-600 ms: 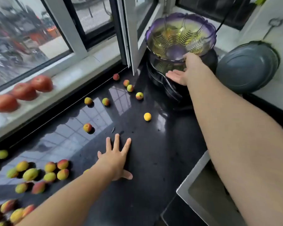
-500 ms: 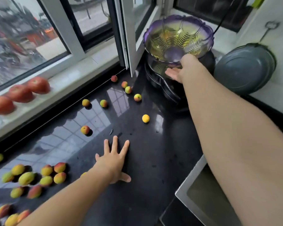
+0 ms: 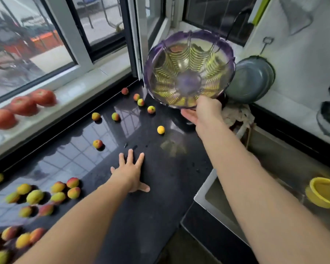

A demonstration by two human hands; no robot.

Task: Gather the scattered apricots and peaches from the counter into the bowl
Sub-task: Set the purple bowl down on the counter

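Bowl [image 3: 188, 69] tilts above right hand [image 3: 204, 111] (gripping its near rim).

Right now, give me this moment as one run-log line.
phase: fetching bowl | right hand: grips bowl rim, bowl lifted, tilted, empty | left hand: flat on counter | fruit: scattered on counter

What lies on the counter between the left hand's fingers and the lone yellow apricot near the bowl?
In the head view, the stretch between the left hand and the yellow apricot is bare black counter, apart from a tiny dark speck and faint droplets.
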